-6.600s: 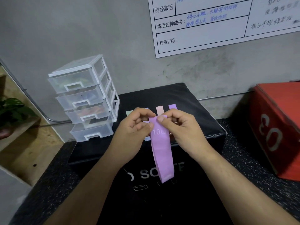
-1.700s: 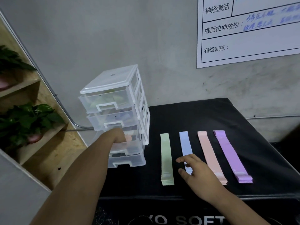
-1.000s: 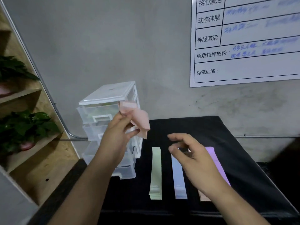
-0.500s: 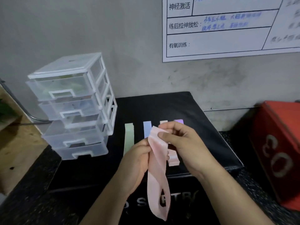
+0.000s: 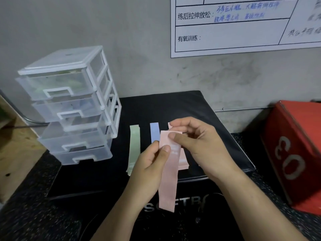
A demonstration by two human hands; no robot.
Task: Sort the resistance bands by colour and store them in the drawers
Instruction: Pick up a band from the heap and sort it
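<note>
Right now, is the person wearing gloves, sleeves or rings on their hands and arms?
No. The left hand and right hand are bare: no gloves, rings or watch show. Both forearms are bare too, with no sleeve in view.

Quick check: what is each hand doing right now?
Left hand: pinches the pink band near its top.
Right hand: pinches the same band at its top end.

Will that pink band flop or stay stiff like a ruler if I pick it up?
Probably floppy: the pink band hangs limp below the left hand and right hand pinching its top. Likely light, since fingertips alone hold it. Flat, so it shouldn't roll.
</note>
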